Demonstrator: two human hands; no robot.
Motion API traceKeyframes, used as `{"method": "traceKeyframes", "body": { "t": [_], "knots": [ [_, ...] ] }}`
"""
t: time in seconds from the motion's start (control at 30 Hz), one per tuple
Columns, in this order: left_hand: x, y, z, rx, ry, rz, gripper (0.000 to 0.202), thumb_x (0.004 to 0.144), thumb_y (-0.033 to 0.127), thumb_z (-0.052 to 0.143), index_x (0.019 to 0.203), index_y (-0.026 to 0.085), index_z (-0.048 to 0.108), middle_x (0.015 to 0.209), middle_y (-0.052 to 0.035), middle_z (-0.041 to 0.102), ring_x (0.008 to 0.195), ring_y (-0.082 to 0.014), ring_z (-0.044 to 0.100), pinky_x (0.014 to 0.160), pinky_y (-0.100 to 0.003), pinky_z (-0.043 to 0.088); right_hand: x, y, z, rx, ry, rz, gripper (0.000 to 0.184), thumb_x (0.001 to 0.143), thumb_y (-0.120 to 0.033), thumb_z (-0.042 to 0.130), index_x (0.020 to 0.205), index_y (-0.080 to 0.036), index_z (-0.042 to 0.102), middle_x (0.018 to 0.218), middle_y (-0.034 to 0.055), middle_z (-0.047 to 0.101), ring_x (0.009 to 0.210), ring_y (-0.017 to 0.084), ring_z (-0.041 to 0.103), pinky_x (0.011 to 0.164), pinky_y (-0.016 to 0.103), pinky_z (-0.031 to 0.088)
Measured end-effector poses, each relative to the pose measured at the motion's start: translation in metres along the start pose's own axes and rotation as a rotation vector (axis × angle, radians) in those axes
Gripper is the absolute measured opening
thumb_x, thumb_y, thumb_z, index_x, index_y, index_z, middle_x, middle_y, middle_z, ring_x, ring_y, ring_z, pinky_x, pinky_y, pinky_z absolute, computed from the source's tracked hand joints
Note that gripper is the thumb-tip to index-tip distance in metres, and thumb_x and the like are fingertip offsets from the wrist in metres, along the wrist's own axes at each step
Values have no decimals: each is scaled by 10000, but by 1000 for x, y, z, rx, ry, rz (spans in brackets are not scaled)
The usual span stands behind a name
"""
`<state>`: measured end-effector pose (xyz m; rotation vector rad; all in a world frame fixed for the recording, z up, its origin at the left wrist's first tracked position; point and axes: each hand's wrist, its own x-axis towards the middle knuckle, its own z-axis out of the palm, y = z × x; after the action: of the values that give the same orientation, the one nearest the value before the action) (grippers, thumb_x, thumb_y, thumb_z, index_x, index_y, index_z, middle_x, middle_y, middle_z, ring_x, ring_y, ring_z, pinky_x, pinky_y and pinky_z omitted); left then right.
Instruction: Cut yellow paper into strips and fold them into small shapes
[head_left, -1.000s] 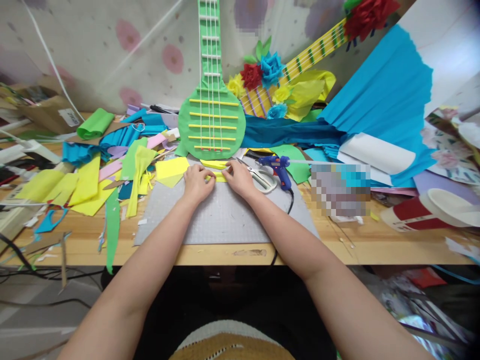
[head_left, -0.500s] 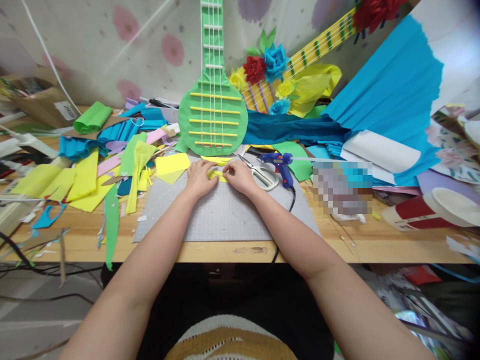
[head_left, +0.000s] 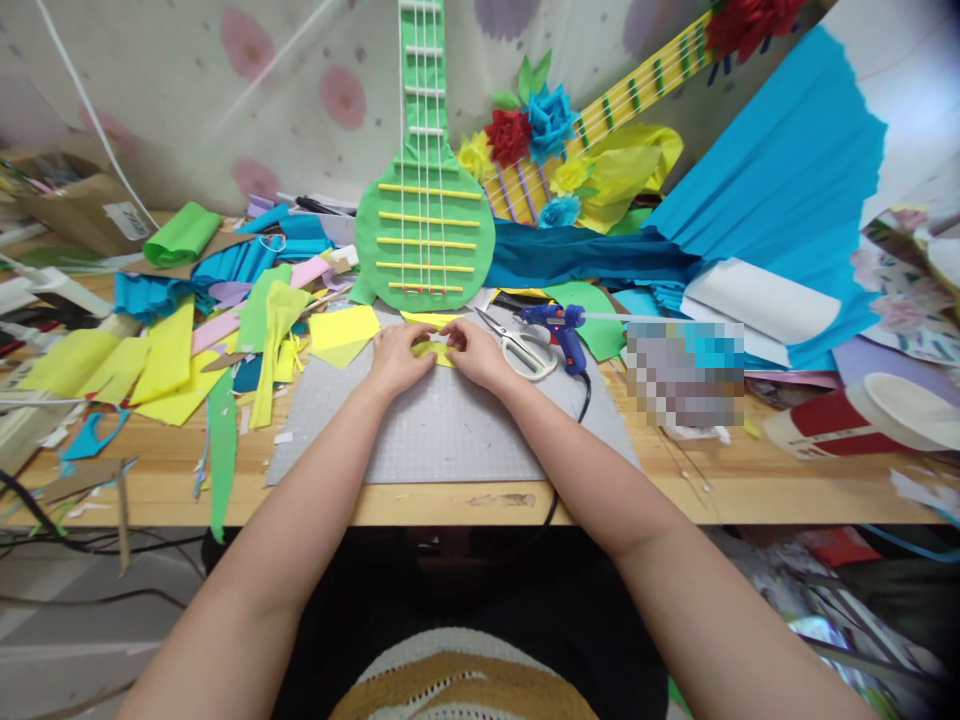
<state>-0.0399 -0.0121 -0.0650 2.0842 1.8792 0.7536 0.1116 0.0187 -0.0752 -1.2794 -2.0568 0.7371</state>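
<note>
My left hand (head_left: 401, 358) and my right hand (head_left: 480, 352) rest close together near the far edge of a grey cutting mat (head_left: 457, 435). Between them, a small piece of yellow paper (head_left: 432, 350) is pinched in the fingertips of both, partly covered by the fingers. Just beyond lies another bit of yellow paper (head_left: 429, 319). A green lute-shaped paper instrument (head_left: 425, 228) with white strings and yellow bars leans upright behind my hands. To the right of my right hand are silver scissors (head_left: 531, 360) and a blue glue gun (head_left: 564, 333).
Paper scraps (head_left: 161, 355) in yellow, green, blue and pink crowd the left. On the right stand a red-and-white cup (head_left: 840, 422) and a blue pleated paper fan (head_left: 787, 190). Behind, a yellow paper guitar (head_left: 637, 95) carries paper flowers. A black cord (head_left: 585, 400) trails off the front edge.
My fingers have shifted slightly on the yellow paper, with the right fingertips a little higher. Both arms stay in nearly the same place.
</note>
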Motion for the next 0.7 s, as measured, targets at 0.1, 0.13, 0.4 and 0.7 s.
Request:
{"method": "traceKeyframes", "body": {
  "t": [0.1,0.13,0.4,0.7],
  "knots": [
    [1,-3,-2,-22,11,14,368,702,242,577,1069,249,617,976,-19,661,975,-220,541,879,-370,349,0,4,1,53,-13,-76,345,631,-57,461,931,-188,570,786,-11,566,710,115,515,684,242,420],
    [1,-4,-2,-25,12,23,358,696,242,585,1052,243,626,964,-22,657,959,-216,543,868,-363,360,-1,4,1,62,-17,-96,343,630,-54,454,923,-186,572,780,-12,561,713,114,514,687,239,420],
    [0,-10,-4,-24,-10,114,107,678,214,577,748,201,656,835,-35,621,886,-202,541,850,-354,394,-8,-2,-7,59,-117,-162,362,626,-43,441,941,-175,559,778,-9,561,730,117,517,722,247,421],
    [-7,-8,-13,5,-102,152,149,678,230,526,749,214,656,875,-36,619,927,-214,534,872,-361,390,-12,-3,-13,-12,-182,-211,307,694,-133,510,992,-177,568,792,4,615,797,147,521,777,285,406]
  ]
}}
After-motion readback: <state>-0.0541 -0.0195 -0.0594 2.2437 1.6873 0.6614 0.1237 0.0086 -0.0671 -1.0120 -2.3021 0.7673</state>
